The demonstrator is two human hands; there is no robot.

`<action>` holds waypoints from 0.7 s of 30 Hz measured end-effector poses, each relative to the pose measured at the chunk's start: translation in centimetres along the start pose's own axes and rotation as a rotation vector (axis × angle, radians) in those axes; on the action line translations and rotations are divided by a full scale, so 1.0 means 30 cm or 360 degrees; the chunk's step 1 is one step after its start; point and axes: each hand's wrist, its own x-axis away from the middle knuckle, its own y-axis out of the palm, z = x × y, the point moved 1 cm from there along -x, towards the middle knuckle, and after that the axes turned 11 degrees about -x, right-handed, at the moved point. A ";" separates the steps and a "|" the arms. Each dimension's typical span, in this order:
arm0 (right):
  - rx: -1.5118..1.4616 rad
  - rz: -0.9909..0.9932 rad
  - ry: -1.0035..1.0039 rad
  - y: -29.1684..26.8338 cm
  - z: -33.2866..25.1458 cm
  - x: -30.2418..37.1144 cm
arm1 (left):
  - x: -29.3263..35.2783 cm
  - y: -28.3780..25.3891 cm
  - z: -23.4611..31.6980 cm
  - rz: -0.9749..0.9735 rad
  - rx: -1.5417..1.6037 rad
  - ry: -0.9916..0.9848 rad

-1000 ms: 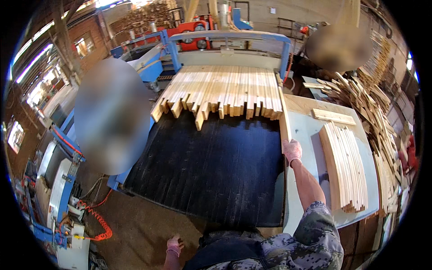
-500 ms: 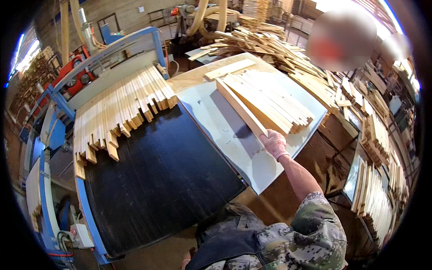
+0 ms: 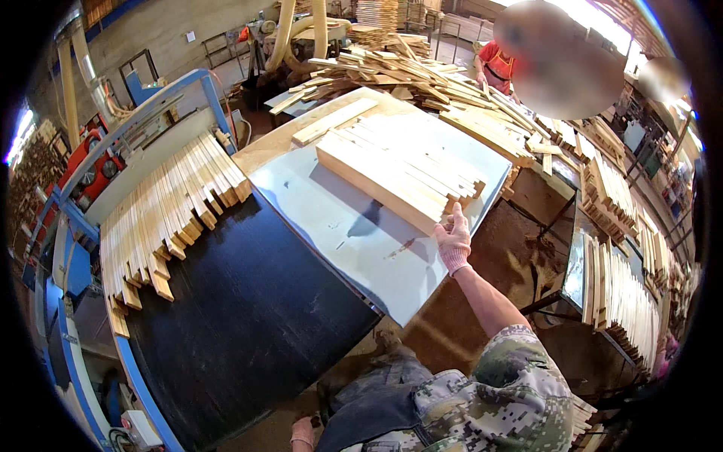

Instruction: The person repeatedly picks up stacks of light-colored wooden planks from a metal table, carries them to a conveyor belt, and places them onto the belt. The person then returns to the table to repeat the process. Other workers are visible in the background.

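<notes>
My right hand [image 3: 454, 241], in a pale knit glove, is at the near end of a wooden board [image 3: 376, 190]. Its thumb and fingers span the board's end corner. That board lies along the left side of a row of wooden strips [image 3: 410, 162], whose near ends are uneven. They rest on a pale grey-blue sheet [image 3: 331, 215] over a table. Low at the bottom edge, my left hand [image 3: 303, 431], also gloved, hangs near my dark apron; how its fingers are held is not clear.
A black conveyor belt [image 3: 248, 316] in a blue frame carries a row of strips [image 3: 169, 218] on its far part. A loose board [image 3: 335, 122] lies behind my row. Heaped offcuts [image 3: 422, 79], a person in red [image 3: 495, 64] and stacked strips [image 3: 629, 305] are beyond and right.
The board under my right hand has swung right, from standing angled away to lying against the row. The view has shifted, and my left hand shows more at the bottom edge.
</notes>
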 end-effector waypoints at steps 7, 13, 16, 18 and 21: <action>-0.0231 -0.0141 -0.0232 -0.016 -0.038 -0.310 | 0.655 0.240 0.511 -0.0752 -0.0002 0.0372; 0.0166 -0.0461 -0.0078 0.065 -0.078 -0.640 | 0.929 0.455 0.889 -0.0829 0.0019 0.1191; 0.0326 -0.0471 -0.0331 0.132 0.162 -0.820 | 0.906 0.658 1.046 -0.0647 0.0069 0.1384; 0.0432 -0.0501 -0.0372 0.184 0.260 -0.951 | 0.898 0.791 1.122 -0.0455 -0.0258 0.1557; 0.0692 -0.0468 -0.0437 0.294 0.442 -1.169 | 0.848 0.979 1.173 -0.0397 -0.0279 0.1859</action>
